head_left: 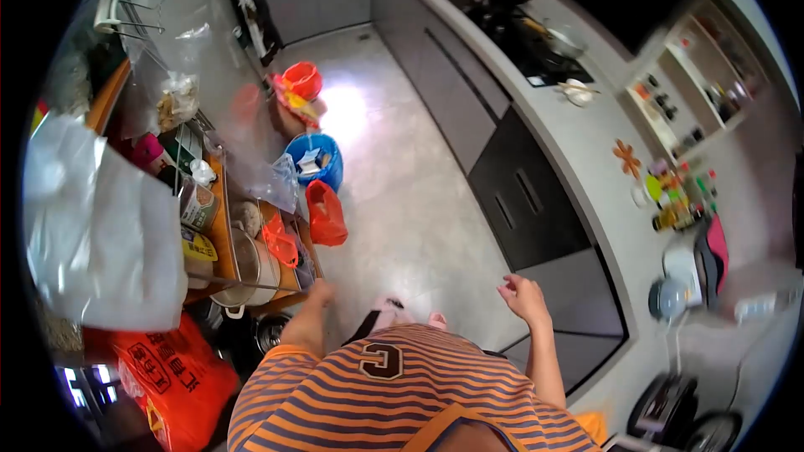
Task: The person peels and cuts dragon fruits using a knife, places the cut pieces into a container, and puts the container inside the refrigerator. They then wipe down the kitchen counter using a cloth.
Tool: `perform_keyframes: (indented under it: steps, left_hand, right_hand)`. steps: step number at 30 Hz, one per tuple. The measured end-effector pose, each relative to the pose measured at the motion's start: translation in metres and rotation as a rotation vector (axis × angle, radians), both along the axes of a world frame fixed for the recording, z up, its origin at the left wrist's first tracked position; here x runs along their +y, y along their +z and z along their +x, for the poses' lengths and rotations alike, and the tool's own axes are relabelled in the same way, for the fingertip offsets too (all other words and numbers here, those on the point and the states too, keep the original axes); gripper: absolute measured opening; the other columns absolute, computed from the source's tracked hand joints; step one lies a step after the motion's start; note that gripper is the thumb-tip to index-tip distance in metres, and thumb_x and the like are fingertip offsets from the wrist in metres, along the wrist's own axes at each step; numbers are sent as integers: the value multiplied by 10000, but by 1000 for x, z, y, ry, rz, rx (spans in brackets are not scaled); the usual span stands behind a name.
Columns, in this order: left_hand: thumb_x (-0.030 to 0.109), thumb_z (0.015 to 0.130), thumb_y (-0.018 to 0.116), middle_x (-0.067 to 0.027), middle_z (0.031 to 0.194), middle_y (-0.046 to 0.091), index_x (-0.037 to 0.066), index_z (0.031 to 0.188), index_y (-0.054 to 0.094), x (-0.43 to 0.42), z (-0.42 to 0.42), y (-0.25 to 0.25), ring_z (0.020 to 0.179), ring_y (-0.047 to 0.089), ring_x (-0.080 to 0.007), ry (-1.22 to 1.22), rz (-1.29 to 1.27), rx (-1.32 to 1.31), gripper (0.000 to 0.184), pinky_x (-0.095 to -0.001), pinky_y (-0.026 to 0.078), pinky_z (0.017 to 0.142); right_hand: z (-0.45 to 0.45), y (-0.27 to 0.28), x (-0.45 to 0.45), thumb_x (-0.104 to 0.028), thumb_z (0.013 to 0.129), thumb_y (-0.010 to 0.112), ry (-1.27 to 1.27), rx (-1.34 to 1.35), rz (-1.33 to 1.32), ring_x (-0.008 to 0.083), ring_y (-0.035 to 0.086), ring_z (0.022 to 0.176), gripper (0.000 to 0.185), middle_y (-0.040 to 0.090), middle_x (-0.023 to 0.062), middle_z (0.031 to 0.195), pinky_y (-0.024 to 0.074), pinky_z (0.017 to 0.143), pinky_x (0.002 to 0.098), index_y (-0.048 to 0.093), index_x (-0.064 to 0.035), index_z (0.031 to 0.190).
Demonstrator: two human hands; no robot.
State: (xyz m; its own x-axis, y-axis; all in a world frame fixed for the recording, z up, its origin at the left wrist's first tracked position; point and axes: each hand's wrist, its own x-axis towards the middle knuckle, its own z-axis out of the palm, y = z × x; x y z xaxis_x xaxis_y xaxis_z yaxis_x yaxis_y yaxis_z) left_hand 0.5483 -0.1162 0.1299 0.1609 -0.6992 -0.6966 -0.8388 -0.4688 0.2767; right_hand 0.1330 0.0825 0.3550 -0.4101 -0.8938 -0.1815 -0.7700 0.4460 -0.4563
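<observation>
My left hand (320, 291) hangs low beside the front edge of the wooden shelf rack (223, 234), near a large lidded pot (255, 272). Its fingers are blurred, and I cannot make out whether they hold or touch anything. My right hand (524, 296) is in the air over the floor, a little apart from the grey cabinet fronts (569, 289). The fingers of this hand are loosely bent and apart, with nothing in them. A red plastic bag (327, 216) rests on the floor ahead of my left hand.
A blue bin (335, 169) and a red bucket (303, 81) stand along the left side of the grey floor (394, 167). On the right, a long counter (578, 151) carries a gas stove (519, 42) and bottles (678, 201). A big red bag (172, 377) sits at lower left.
</observation>
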Motion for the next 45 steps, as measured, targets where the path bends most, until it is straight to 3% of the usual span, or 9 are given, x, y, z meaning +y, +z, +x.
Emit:
perform_keyframes:
  steps: [6,11,17,20,25,30,35,40,45]
  left_hand:
    - [233,800,586,-82,523,485,25,700,515,-6,66,-33,403,482,-210,592,122,272,241,-353,418,364]
    - [378,829,509,-79,792,511,44,933,507,-58,24,-27,657,493,-211,626,480,219,350,-359,423,561]
    - [551,863,417,-75,1116,542,66,1213,497,-377,-119,-4,963,507,-212,417,229,474,604,-367,430,797]
    - [461,865,481,-21,783,578,62,938,587,-534,-157,-57,637,532,-142,333,-72,721,420,-310,418,468]
    - [433,860,516,-31,855,621,91,962,600,-719,-196,-26,721,569,-159,501,-158,708,367,-319,460,569]
    - [344,815,594,-34,702,632,60,765,661,-794,-151,-10,579,567,-124,555,-45,369,296,-262,462,487]
    - [282,869,538,-55,766,618,56,837,589,-810,-100,-24,638,608,-167,1141,7,370,233,-289,489,498]
    - [146,867,410,-90,583,534,24,725,540,-806,-90,-79,400,492,-188,1498,311,258,228,-314,394,349]
    - [87,766,459,-106,449,490,30,539,537,-1009,-58,-31,349,471,-227,941,166,183,247,-376,407,375]
  right_hand:
    - [-67,-20,-218,-249,780,636,291,-87,164,311,627,834,322,656,161,882,488,741,378,625,-23,1011]
    - [-80,-19,-381,-263,800,626,308,-185,120,308,631,806,328,653,167,854,488,724,375,618,-23,1024]
    - [-132,-6,-536,-235,783,658,230,-205,202,297,639,795,327,652,185,848,496,728,361,624,-19,1026]
    - [-167,-17,-630,-226,782,651,204,-137,239,298,637,798,332,651,188,836,495,727,358,620,0,1022]
    - [-202,-23,-833,-260,769,641,373,-68,188,333,624,762,336,646,178,800,490,688,392,627,-6,988]
    - [-194,2,-1045,-263,785,630,489,-26,170,342,613,785,314,645,170,821,480,696,409,616,-21,984]
    - [-166,-1,-1228,-272,796,624,682,-61,201,323,610,837,338,648,160,867,472,732,401,601,-34,1035]
    - [-136,-30,-1371,-262,796,625,657,-92,175,322,610,842,319,654,145,865,473,731,397,610,-48,1031]
    - [-127,-39,-1485,-260,802,616,618,-103,371,311,616,861,335,654,154,896,472,761,390,605,-23,1039]
